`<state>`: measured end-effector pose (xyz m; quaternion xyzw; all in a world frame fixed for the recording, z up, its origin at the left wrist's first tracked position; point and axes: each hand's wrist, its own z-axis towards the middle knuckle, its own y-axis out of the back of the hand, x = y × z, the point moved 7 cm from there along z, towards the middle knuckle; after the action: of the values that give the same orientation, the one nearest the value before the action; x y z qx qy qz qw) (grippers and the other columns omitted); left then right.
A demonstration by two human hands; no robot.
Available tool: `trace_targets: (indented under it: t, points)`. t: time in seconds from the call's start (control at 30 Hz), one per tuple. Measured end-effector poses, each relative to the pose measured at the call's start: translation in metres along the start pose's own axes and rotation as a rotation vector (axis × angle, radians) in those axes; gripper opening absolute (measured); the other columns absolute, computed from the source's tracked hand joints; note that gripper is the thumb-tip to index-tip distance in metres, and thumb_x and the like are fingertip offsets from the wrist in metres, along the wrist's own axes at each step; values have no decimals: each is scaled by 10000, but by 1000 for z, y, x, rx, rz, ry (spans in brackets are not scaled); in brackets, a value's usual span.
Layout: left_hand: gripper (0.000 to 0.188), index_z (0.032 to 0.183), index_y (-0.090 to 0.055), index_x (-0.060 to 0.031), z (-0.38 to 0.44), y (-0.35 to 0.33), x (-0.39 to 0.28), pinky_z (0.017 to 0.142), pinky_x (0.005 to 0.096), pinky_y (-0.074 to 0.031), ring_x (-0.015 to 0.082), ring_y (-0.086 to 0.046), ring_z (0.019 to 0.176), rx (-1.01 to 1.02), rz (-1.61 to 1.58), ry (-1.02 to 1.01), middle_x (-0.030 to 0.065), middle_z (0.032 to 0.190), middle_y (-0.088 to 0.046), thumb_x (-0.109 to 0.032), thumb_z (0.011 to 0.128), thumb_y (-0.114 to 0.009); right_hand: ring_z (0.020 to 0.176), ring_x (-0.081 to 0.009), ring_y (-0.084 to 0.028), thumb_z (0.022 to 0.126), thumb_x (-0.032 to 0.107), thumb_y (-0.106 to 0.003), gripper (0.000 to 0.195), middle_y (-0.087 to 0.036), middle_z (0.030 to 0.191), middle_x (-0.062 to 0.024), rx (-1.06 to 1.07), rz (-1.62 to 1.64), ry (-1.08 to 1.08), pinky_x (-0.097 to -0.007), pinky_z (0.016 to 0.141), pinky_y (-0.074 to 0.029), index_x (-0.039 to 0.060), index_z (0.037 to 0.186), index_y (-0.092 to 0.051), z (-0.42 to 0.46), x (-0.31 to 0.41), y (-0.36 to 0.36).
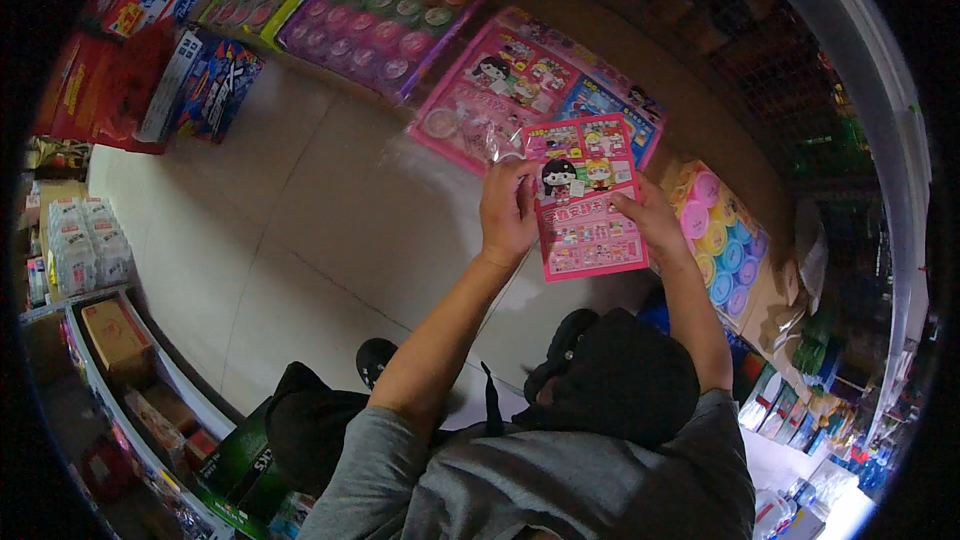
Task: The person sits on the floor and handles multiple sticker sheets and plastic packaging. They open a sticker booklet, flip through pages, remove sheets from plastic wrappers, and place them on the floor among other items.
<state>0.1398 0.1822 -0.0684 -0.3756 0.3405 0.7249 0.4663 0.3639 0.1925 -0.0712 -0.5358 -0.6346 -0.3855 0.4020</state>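
Observation:
A flat pink booklet or packet (592,240) with printed cartoon figures and writing is held up in front of me, face towards me. My left hand (510,214) is at its left edge, fingers bent; some of them are hidden from this angle. My right hand (652,217) grips the right edge, with the thumb on the printed face and the fingers behind. Just beyond lies an open pink display box (450,109) with similar printed packets and a blue one (611,120). Shiny clear plastic (504,146) shows right above my left hand.
Boxes of round-lidded tubs stand at the back (375,22) and at the right (724,244). Red and blue cartons (221,86) are stacked at the left. Shelving (172,367) with boxes runs along the lower left, near a green carton (240,465). Tiled floor (300,195) lies between.

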Motion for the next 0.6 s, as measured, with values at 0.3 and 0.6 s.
trace_targets:
  t: [0.3,0.6]
  points:
    - [259,1019,-552,-46,-4,12,17,732,357,-467,317,-577,853,-54,-30,42,150,941,-582,77,791,-555,998,-169,-598,864,78,-614,419,-622,1124,-87,-47,34,0,-303,866,-477,8,1259,-494,1,-5,12]
    - [287,1053,-559,-39,10,23,31,754,310,-465,262,-585,856,-162,-106,138,133,947,-568,92,803,-508,1014,-170,-591,854,72,-618,412,-610,1149,-91,30,65,13,-298,878,-467,-4,1242,-500,-6,9,8]
